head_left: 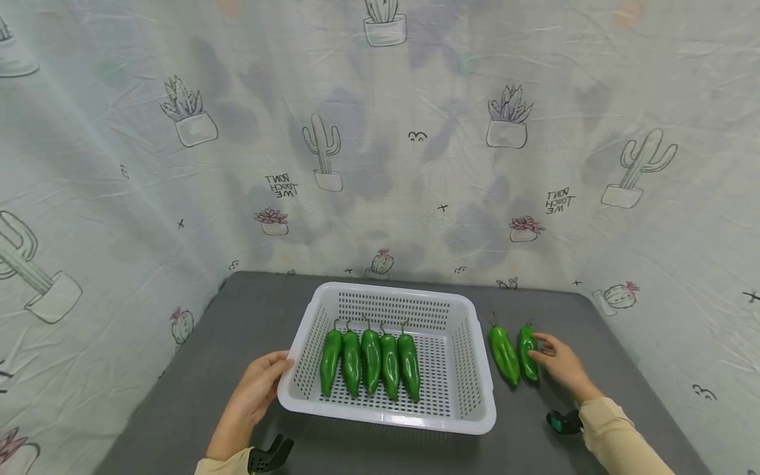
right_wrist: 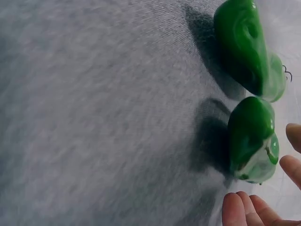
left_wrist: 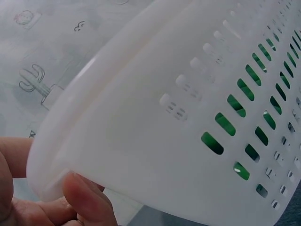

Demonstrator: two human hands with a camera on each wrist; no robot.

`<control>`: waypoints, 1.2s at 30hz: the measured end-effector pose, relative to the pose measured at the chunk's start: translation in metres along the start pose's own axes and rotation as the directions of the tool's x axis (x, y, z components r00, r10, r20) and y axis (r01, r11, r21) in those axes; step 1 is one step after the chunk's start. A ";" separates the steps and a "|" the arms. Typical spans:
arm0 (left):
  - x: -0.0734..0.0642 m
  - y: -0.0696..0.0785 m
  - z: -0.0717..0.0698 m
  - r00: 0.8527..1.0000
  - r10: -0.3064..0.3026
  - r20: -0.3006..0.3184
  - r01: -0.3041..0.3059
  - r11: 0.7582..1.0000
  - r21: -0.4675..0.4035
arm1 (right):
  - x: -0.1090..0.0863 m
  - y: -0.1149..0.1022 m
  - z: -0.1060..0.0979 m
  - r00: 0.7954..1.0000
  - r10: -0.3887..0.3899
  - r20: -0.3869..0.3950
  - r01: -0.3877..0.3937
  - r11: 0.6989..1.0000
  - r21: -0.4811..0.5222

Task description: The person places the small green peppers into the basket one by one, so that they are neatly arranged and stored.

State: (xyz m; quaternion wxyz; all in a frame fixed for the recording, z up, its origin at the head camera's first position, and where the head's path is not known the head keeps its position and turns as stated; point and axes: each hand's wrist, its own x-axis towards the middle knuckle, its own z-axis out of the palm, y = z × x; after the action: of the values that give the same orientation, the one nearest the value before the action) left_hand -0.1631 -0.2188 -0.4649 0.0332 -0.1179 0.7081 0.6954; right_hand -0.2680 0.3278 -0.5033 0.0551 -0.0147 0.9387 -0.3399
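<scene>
A white perforated plastic basket [head_left: 469, 356] stands in the middle of the table, with several green chili peppers [head_left: 371, 353] side by side in its left and middle part, stems pointing away. My left hand [head_left: 255, 386] grips the basket's left rim, thumb and fingers on either side of the edge [left_wrist: 56, 155]. Right of the basket, two more green peppers lie on the table: a left one [head_left: 505, 356] and a right one [head_left: 527, 354]. Around the right one [right_wrist: 251, 141] my right hand [head_left: 561, 366] holds its fingers spread, fingertips close beside it.
The table [head_left: 237, 316] has a dark grey cloth cover. Behind it and along both sides hangs a pale curtain [head_left: 380, 165] printed with cacti. Dark straps with small devices sit at both wrists, over light sleeves [head_left: 620, 435].
</scene>
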 end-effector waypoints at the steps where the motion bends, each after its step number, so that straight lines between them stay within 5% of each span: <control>1: 0.000 0.000 0.000 1.000 -0.002 -0.001 0.002 1.000 0.000 | 0.001 -0.001 0.001 1.000 -0.005 -0.002 0.005 1.000 0.000; 36: 0.000 0.000 0.002 1.000 -0.008 -0.025 0.008 1.000 0.006 | 0.014 -0.007 0.013 0.998 -0.062 -0.014 0.061 0.996 -0.057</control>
State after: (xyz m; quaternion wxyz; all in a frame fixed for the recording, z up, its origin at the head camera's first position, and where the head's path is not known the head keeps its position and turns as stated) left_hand -0.1638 -0.2167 -0.4649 0.0277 -0.1292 0.7100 0.6917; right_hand -0.2802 0.3137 -0.5098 0.0368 -0.0426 0.9474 -0.3150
